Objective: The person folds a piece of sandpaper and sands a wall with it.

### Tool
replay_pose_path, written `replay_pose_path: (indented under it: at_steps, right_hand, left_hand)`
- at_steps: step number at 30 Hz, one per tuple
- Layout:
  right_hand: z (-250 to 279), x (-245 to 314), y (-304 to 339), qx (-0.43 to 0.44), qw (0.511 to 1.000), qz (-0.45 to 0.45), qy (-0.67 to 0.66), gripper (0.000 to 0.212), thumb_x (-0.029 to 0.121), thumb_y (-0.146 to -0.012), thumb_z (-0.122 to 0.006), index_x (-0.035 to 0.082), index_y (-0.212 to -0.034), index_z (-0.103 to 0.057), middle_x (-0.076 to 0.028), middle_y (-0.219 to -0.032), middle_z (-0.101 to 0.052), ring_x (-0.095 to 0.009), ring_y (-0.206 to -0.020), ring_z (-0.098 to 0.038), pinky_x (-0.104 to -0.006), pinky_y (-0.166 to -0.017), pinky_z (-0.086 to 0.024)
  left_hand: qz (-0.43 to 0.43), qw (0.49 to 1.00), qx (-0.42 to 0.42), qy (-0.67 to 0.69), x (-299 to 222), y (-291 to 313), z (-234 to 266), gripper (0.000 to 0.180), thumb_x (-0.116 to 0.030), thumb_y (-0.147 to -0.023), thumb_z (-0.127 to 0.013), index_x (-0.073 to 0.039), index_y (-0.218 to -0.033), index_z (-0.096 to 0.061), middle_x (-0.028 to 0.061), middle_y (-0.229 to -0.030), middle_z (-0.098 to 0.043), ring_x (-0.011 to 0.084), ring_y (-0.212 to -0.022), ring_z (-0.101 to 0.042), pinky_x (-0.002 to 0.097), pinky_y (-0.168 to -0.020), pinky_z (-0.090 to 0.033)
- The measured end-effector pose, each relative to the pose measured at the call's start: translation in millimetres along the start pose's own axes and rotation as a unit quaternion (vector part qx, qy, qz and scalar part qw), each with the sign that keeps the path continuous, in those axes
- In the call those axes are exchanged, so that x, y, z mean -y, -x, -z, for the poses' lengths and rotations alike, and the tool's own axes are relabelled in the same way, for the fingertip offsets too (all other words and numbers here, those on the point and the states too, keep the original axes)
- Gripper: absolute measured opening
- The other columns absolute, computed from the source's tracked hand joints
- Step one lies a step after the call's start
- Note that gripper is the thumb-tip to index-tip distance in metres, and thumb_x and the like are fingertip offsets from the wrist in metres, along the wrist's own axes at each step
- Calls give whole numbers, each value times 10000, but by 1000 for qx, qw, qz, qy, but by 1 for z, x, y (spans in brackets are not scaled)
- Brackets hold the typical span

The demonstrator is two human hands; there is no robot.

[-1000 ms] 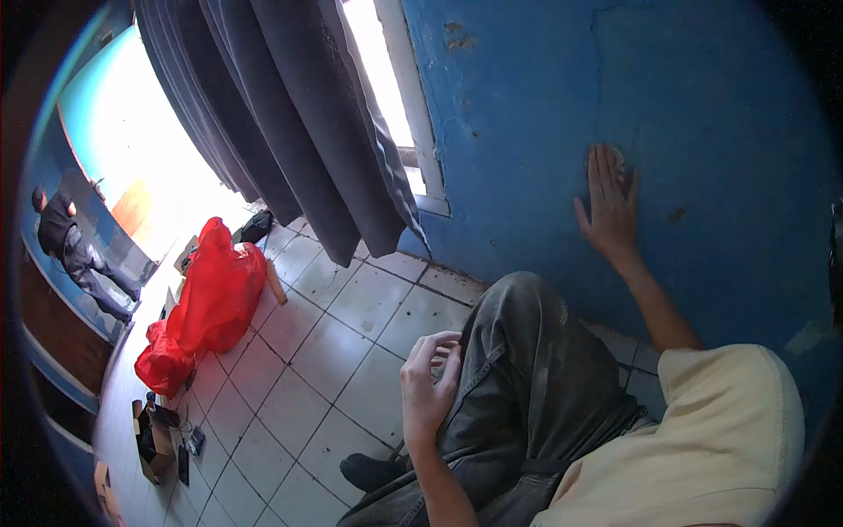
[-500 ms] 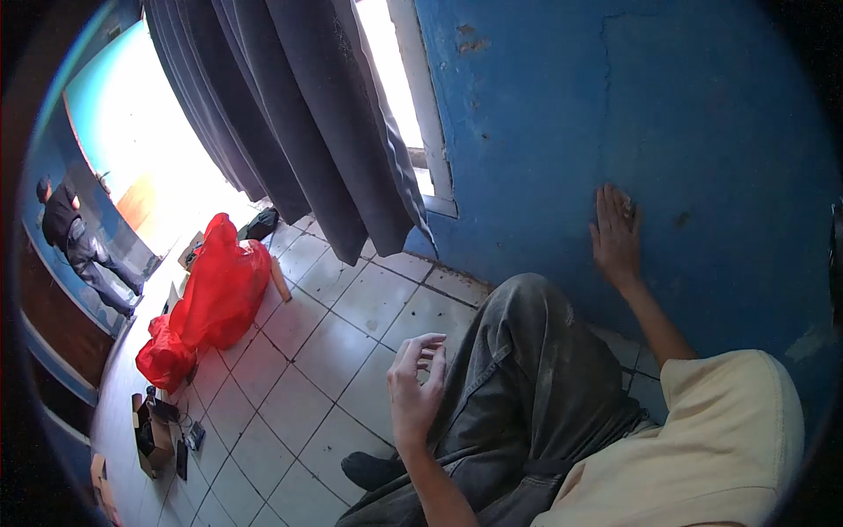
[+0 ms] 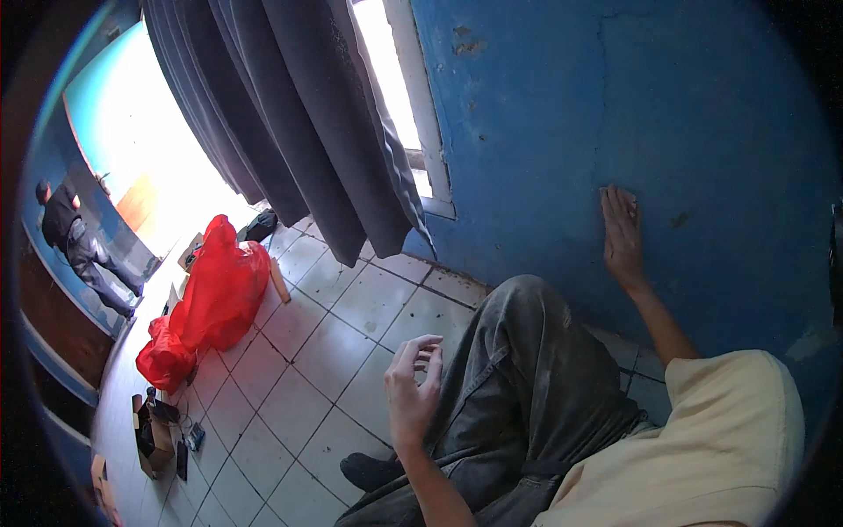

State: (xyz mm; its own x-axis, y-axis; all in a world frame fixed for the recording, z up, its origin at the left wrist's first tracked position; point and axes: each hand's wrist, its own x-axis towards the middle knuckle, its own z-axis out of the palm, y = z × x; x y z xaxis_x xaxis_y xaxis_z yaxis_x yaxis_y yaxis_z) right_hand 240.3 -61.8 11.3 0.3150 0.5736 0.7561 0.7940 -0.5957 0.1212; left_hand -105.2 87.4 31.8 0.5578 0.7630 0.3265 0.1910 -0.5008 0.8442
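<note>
My right hand reaches out to the blue wall on the right. Its fingers lie close together with their tips against the paint. A small pale bit shows at the fingertips; whatever is under them is hidden. My left hand hovers over the tiled floor, beside my bent knee in dark trousers. Its fingers curl loosely, with the thumb apart and nothing visible between them.
A dark curtain hangs by the bright window. On the floor to the left lie a red plastic bag and an open cardboard box, with small dark items beside it. Another person stands by the far left wall.
My right hand has shifted slightly on the wall, its fingers now closer together and the thumb no longer sticking out to the left. The left hand stays almost still.
</note>
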Motion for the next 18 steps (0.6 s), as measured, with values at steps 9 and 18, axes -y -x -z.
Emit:
replay_pose_path:
  at_steps: [9, 18]
  right_hand:
    - [14, 7, -56, -130, 990, 42, -41, 553, -68, -856, -357, 91, -1384, -329, -47, -1449, -304, -239, -1338, -279, -538, -1096, -157]
    - [2, 13, -9, -72, 997, -15, -32, 491, -1, -908, -319, 117, -1383, -352, -34, -1420, -363, -204, -1325, -311, -530, -1103, -62]
  left_hand:
    - [-7, 1000, 0, -10, -3, 2, 0, 141, -47, -836, -554, -5, -956, -618, 117, -878, -630, 181, -753, -616, 289, -685, -482]
    - [1, 1000, -15, -6, -2, 3, 10, 137, -49, -836, -553, -4, -947, -620, 110, -861, -634, 177, -741, -612, 289, -693, -482]
